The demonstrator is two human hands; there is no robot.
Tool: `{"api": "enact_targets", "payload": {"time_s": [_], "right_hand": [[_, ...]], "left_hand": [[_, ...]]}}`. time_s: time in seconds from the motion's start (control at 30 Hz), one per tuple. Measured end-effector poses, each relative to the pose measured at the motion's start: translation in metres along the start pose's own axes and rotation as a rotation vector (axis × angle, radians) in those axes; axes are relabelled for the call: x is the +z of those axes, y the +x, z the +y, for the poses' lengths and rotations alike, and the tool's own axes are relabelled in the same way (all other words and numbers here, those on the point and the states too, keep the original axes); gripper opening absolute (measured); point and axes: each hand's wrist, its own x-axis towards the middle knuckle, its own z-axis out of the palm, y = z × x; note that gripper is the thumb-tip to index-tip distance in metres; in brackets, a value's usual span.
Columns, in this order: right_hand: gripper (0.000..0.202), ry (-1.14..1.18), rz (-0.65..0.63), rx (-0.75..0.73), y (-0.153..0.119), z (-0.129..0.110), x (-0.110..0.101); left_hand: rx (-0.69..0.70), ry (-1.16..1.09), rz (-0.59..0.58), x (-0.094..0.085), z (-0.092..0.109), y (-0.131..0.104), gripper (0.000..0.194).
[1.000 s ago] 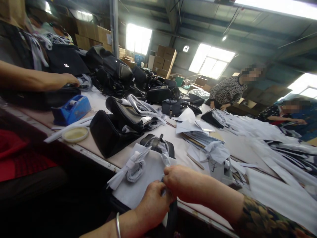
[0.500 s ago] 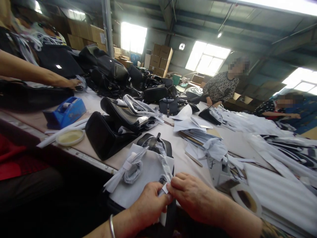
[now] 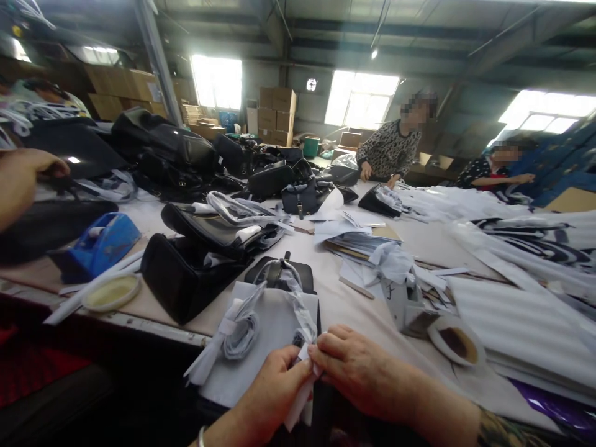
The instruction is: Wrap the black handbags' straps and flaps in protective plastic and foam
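Observation:
My left hand and my right hand meet at the front edge of the table, both pinching a white paper strip. The strip lies around or against the lower end of a plastic-wrapped handle; my fingers hide which. Beneath is a black handbag, its front covered by a white sheet. On the sheet's left side rests a coiled, wrapped strap with white paper around it.
Left of the bag are open black bags, a round yellowish dish and a blue tape dispenser. Stacked papers and a tape roll lie right. Another person's hand is far left; a co-worker stands across.
The view has shifted, with the scene sliding left. My hands remain together at the strip, and more of its lower end shows. The other person's hand at far left has drawn back leftward.

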Motion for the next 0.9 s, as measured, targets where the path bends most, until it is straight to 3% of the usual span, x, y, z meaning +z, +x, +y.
{"api": "enact_targets", "payload": {"time_s": [0.23,0.4,0.6,0.73,0.9], "right_hand": [[0.022,-0.067,0.066,-0.074,0.004,0.006,0.006],[0.022,-0.041,0.051,-0.078,0.010,0.011,0.007],[0.013,0.043,-0.094,-0.070,0.020,0.016,-0.022],[0.025,0.175,-0.166,-0.054,0.034,0.020,-0.044],[0.011,0.090,-0.308,-0.100,0.062,0.024,-0.049]], "left_hand": [[-0.048,-0.015,-0.060,0.001,0.003,-0.001,0.053],[0.005,0.117,-0.056,0.000,-0.005,-0.001,0.059],[0.080,0.264,0.042,0.004,-0.001,-0.005,0.050],[0.115,0.243,0.048,0.004,0.003,-0.006,0.049],[0.081,0.148,0.000,0.002,0.000,-0.006,0.050]]}}
